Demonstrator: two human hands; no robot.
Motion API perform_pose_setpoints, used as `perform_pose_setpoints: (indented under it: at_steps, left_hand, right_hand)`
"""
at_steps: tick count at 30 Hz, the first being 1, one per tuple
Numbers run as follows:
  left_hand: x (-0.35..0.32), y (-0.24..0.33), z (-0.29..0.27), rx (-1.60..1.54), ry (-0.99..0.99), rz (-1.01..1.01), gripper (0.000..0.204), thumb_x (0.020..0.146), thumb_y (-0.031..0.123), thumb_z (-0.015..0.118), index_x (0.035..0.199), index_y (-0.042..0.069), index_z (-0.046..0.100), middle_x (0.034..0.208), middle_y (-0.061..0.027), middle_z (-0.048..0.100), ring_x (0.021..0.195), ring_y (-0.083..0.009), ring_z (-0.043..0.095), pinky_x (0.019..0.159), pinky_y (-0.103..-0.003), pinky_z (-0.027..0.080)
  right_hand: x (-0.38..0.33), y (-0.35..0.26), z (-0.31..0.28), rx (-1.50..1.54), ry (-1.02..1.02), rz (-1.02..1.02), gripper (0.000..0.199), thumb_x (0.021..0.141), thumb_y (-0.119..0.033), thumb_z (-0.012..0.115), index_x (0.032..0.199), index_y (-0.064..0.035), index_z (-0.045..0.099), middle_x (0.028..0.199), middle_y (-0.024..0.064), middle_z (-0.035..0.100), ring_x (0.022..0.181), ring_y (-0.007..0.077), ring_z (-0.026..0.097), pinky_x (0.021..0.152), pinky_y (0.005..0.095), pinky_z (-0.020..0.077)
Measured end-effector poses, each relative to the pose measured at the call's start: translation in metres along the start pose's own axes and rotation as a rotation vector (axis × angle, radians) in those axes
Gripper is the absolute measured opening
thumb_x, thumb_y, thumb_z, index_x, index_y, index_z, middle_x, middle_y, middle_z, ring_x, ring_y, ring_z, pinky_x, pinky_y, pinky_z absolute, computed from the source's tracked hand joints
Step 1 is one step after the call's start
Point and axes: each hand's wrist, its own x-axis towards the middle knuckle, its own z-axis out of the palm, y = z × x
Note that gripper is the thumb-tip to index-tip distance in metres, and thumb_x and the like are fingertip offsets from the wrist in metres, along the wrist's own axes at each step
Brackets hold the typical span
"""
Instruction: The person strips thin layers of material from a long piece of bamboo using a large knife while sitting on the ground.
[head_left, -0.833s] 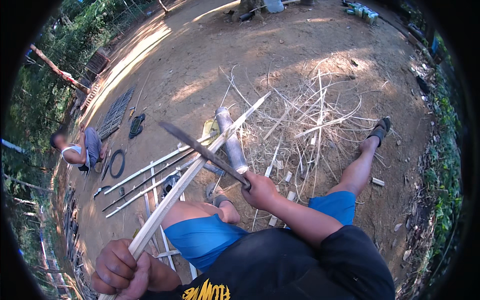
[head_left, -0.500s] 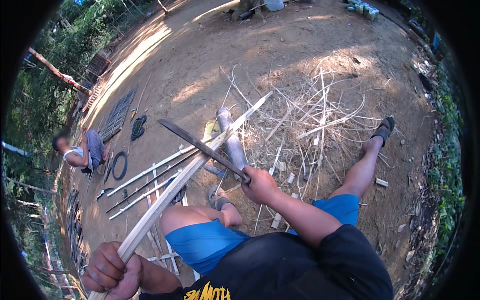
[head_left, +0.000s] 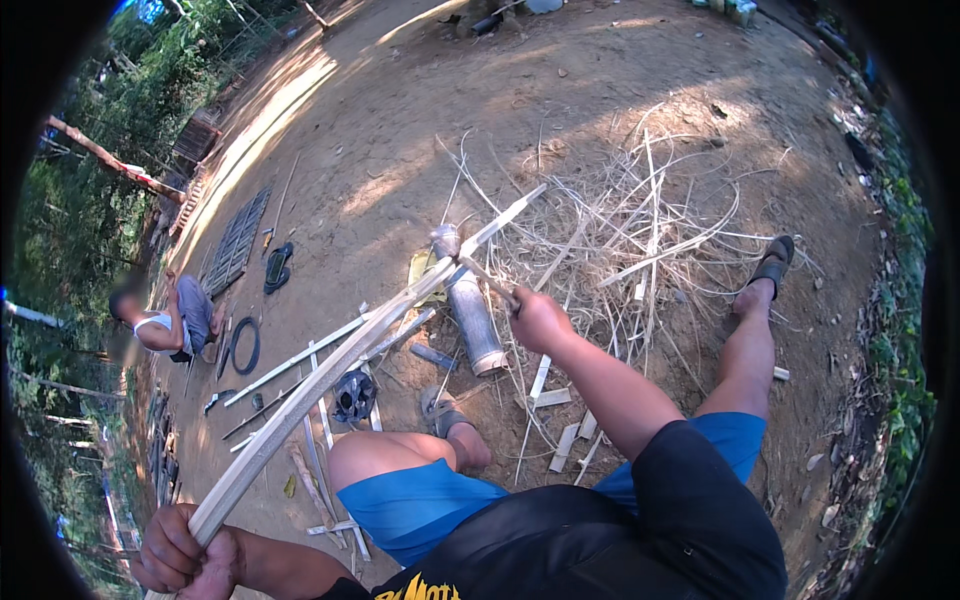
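My left hand [head_left: 190, 555] is closed around the near end of a long, pale bamboo strip [head_left: 330, 375], which slants up and away to the right. A machete is in my closed right hand [head_left: 540, 318]; its blade [head_left: 487, 275] looks short and narrow from this angle, and its far end meets the strip. The strip's far part crosses over the top of a thick, grey log-like piece [head_left: 472, 315] on the ground, and bends where the blade meets it. Whether the strip touches that piece, I cannot tell.
Curly shavings and thin strips [head_left: 640, 220] lie heaped beyond my right hand. Longer strips [head_left: 300, 355] and a black plastic bag [head_left: 354, 396] lie left of the log-like piece. Another person [head_left: 175, 320] sits at far left near a black ring [head_left: 244, 345] and sandals [head_left: 278, 262].
The machete has swung from lying across the strip, blade pointing left, to a foreshortened angle at its far part. My right hand moved slightly up and right; my left moved left and down.
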Motion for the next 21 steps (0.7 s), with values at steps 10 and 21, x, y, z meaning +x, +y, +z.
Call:
perform_pose_setpoints:
  at_steps: [10, 21]
  left_hand:
    - [0.042, -0.012, -0.038, -0.130, -0.132, -0.038, 0.068, 0.080, 0.084, 0.039, 0.060, 0.020, 0.035, 0.044, 0.0096, 0.034, 0.036, -0.0031, 0.031, 0.040, -0.019, 0.023]
    - [0.057, -0.037, -0.028, -0.025, 0.025, 0.041, 0.049, 0.091, 0.051, 0.056, 0.059, 0.020, 0.035, 0.052, 0.0077, 0.025, 0.042, -0.0071, 0.027, 0.039, -0.019, 0.024]
  right_hand:
    - [-0.003, -0.042, 0.004, 0.000, -0.156, -0.371, 0.022, 0.085, -0.013, 0.054, 0.106, -0.0063, 0.057, 0.102, 0.0216, 0.067, 0.099, 0.0417, 0.063, 0.086, 0.0507, 0.0495]
    - [0.057, 0.007, 0.017, 0.004, -0.064, -0.317, 0.020, 0.083, -0.017, 0.058, 0.101, -0.0084, 0.057, 0.083, 0.0203, 0.067, 0.084, 0.0395, 0.066, 0.077, 0.0494, 0.0528]
